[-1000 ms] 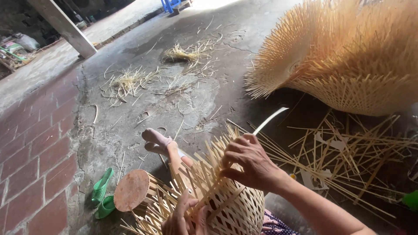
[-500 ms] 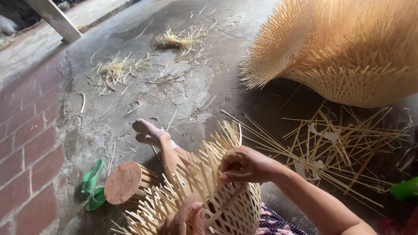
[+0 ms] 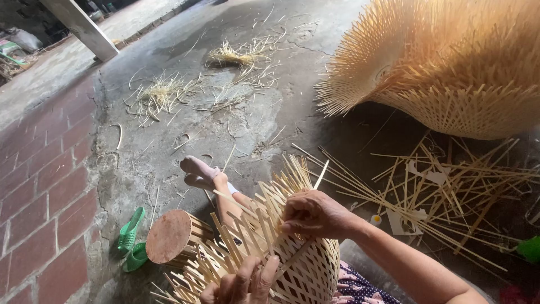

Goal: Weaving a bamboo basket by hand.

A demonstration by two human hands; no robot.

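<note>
Mid-weave on half-woven bamboo basket in lap: right hand pinched shut on bamboo strip at upper rim, left hand below, fingers curled gripping loose stakes; next, probably, threading strip between crossing stakes, holding tension.

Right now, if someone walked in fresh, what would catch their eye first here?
Most striking is the big stack of half-woven bamboo baskets at upper right, their loose strip ends bristling outward. At bottom centre, the right hand and left hand grip a smaller unfinished basket on the person's lap. Loose bamboo strips litter the concrete floor at right, and green sandals lie at lower left.
</note>
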